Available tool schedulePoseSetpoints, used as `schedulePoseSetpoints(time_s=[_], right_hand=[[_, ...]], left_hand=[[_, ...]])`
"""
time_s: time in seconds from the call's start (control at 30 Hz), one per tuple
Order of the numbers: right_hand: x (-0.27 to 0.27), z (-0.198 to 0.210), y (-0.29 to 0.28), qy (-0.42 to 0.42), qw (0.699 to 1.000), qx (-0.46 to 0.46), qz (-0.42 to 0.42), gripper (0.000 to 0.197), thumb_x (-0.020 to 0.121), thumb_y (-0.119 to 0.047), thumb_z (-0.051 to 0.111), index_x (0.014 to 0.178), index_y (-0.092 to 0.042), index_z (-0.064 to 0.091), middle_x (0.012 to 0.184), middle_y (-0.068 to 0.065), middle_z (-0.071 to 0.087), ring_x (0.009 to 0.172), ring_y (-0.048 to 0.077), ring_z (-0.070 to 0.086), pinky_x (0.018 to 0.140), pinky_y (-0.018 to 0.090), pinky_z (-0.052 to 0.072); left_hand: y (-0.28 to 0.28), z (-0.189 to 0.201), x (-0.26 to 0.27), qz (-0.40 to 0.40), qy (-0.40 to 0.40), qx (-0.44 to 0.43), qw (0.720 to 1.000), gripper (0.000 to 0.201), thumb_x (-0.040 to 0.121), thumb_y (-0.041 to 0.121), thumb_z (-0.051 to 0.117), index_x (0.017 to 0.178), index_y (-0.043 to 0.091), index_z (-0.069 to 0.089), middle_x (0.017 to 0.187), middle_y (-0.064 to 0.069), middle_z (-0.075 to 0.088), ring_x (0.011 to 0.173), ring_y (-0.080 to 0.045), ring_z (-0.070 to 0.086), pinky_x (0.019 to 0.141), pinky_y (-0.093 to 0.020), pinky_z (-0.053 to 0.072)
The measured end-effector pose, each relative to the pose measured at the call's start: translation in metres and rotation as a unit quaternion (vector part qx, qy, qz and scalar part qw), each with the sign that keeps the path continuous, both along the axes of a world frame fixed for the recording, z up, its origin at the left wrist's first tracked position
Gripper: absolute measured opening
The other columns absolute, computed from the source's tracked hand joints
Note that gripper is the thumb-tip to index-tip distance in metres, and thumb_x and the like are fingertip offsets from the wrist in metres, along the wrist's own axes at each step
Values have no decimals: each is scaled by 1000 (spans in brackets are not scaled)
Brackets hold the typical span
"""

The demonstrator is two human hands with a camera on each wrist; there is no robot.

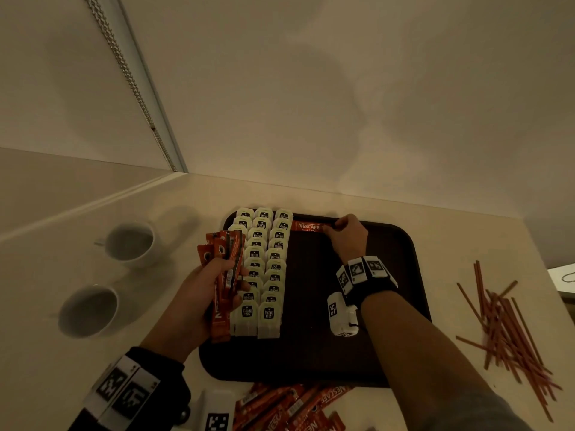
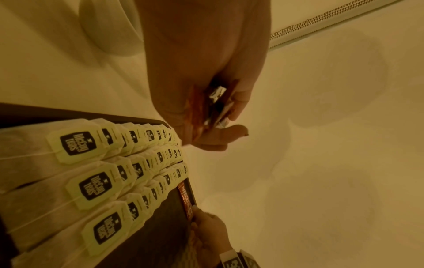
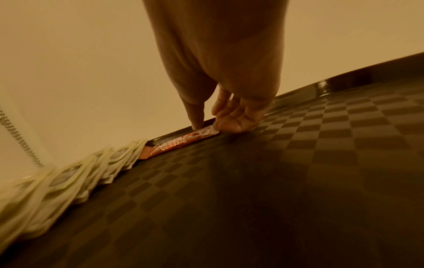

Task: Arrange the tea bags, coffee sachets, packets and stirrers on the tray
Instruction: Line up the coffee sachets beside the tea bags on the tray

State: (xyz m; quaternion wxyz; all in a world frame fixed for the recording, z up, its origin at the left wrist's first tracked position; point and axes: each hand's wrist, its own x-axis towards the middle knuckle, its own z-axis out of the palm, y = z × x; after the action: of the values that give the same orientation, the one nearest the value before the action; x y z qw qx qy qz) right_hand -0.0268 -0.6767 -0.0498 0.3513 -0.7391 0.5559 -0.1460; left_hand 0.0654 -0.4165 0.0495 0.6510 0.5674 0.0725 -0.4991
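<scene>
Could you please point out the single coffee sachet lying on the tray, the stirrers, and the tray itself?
Coffee sachet (image 1: 306,226), head view, its printed middle.
Stirrers (image 1: 510,331), head view, middle of the loose pile.
Tray (image 1: 389,244), head view, bare floor.

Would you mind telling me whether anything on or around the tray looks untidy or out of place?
The stirrers lie in a loose, crisscrossed scatter on the counter right of the tray, and spare coffee sachets are heaped before its near edge. The tea bags sit in neat rows.

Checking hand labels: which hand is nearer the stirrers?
Right. The right hand is at the tray's far edge, pinching a sachet; the stirrers lie off the tray's right side. The left hand holds a sachet bundle beyond the left edge.
</scene>
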Motion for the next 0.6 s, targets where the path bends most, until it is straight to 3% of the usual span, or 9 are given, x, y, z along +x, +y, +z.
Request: schedulePoseSetpoints(time_s=[0.1, 0.2, 0.37, 0.6], right_hand=[[7, 1, 12, -18, 991, -77, 103, 20, 84, -23, 67, 100, -13, 61, 97, 3, 58, 87, 15, 56, 81, 28, 50], [16, 2, 21, 13, 976, -91, 197, 19, 88, -23, 62, 106, -16, 66, 102, 3, 55, 90, 16, 55, 82, 27, 48], [19, -2, 20, 47, 977, -72, 195, 20, 88, -20, 61, 108, -16, 66, 107, 5, 54, 96, 21, 55, 83, 29, 46], [14, -1, 18, 12, 979, -78, 188, 22, 87, -22, 63, 108, -15, 65, 104, 5, 53, 92, 18, 55, 81, 24, 44]], left_hand=[[0, 0, 0, -2, -3, -1, 1000, 27, 94, 15, 46, 112, -3, 56, 74, -11, 63, 50, -11, 59, 39, -18, 46], [0, 0, -1, -3, -12, 5, 1000, 25, 94, 15, 46, 109, -2, 57, 73, -10, 63, 51, -11, 59, 39, -18, 46], [0, 2, 0, -2, -20, 10, 1000, 22, 94, 15, 47, 105, 0, 58, 74, -10, 64, 54, -13, 60, 39, -18, 45], [1, 3, -1, 2, -22, 10, 1000, 22, 94, 13, 46, 107, 0, 58, 72, -9, 63, 53, -12, 59, 38, -18, 44]])
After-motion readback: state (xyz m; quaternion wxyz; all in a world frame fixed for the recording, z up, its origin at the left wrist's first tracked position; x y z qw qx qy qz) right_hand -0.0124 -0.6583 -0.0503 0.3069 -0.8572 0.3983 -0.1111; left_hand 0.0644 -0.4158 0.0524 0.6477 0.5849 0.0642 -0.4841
